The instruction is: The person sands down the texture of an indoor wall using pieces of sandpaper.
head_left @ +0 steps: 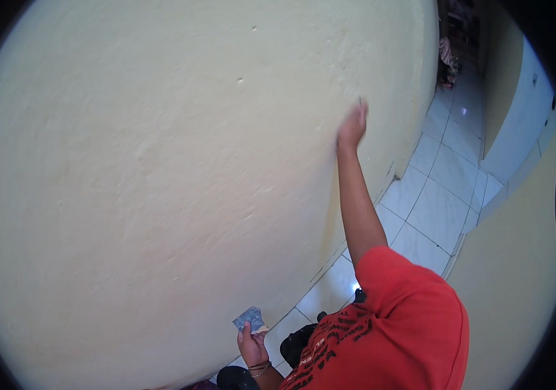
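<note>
My left hand point(253, 346), low in the picture with bands round its wrist, pinches a small piece of sandpaper point(249, 319). The sheet is grey-blue with a paler beige part beneath, and it is held in front of the wall. My right arm reaches up and away, and my right hand point(353, 126) is at the cream wall point(161, 162). That hand is smeared by motion and seen edge-on, so its fingers and anything under them cannot be made out. Small pits and scuffs mark the painted wall.
White tiled floor point(430, 188) runs along the wall's foot into a corridor on the right. A pale blue door or panel point(525, 123) and another cream wall point(518, 273) stand opposite. Cluttered items point(448, 62) lie at the corridor's far end.
</note>
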The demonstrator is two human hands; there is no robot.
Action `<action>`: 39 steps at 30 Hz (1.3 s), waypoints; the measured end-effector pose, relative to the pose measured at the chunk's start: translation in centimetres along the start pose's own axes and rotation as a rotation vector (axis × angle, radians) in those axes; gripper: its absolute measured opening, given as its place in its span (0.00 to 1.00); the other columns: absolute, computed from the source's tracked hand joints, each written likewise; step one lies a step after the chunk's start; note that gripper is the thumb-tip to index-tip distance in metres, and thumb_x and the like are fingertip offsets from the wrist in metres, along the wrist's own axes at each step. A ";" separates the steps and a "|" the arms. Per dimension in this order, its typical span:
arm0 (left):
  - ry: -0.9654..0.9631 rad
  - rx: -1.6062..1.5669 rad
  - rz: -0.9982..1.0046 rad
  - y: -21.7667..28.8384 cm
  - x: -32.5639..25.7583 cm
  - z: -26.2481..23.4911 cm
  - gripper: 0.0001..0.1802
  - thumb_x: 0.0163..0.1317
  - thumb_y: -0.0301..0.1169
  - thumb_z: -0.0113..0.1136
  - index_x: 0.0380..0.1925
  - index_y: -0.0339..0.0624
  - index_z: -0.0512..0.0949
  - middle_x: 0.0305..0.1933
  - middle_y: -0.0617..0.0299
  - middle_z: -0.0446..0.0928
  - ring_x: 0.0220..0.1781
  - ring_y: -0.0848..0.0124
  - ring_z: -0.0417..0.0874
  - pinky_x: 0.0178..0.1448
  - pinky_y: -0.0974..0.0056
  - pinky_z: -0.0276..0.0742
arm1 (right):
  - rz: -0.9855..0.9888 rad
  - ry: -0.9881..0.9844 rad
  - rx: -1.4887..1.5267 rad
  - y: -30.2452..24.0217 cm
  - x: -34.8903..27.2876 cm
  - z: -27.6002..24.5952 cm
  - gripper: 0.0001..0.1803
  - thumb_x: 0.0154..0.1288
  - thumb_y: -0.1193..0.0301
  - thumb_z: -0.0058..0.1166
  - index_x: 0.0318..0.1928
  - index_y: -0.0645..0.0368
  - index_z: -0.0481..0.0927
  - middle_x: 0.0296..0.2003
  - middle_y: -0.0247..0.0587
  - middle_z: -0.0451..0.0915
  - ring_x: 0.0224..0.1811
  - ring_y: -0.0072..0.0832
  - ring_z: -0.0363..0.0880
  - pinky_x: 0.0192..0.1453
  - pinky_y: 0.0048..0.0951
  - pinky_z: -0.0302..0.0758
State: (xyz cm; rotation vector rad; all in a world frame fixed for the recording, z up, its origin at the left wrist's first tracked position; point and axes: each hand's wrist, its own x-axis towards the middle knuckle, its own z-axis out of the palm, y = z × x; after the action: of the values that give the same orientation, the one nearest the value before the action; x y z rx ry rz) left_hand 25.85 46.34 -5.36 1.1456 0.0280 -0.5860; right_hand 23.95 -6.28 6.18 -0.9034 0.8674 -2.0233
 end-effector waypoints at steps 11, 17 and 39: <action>-0.008 -0.010 -0.009 1.3 -0.6 0.7 0.12 0.63 0.33 0.51 0.43 0.38 0.70 0.38 0.60 0.77 0.37 0.71 0.80 0.41 0.63 0.76 | 0.171 -0.003 -0.103 0.7 3.1 0.4 0.23 0.69 0.64 0.34 0.59 0.66 0.63 0.59 0.52 0.64 0.64 0.40 0.59 0.67 0.32 0.55; 0.042 -0.049 -0.004 -2.4 2.2 -2.9 0.12 0.64 0.33 0.50 0.44 0.39 0.70 0.38 0.60 0.77 0.37 0.70 0.79 0.41 0.64 0.77 | -0.875 -0.553 -0.263 -10.7 -8.7 7.0 0.24 0.70 0.67 0.32 0.63 0.64 0.58 0.66 0.46 0.53 0.70 0.39 0.44 0.72 0.39 0.34; 0.080 0.024 0.013 -1.1 0.7 -0.8 0.12 0.62 0.34 0.51 0.43 0.39 0.71 0.36 0.61 0.78 0.33 0.72 0.80 0.36 0.66 0.78 | -0.145 -0.029 -0.104 1.6 -0.6 0.8 0.21 0.69 0.67 0.34 0.57 0.68 0.65 0.61 0.52 0.61 0.67 0.41 0.53 0.70 0.34 0.47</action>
State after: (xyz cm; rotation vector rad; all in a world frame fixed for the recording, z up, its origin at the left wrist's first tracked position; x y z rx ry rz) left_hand 26.21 46.45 -6.89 1.1917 0.0818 -0.5298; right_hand 25.42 -6.78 5.11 -1.0781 0.9210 -2.0977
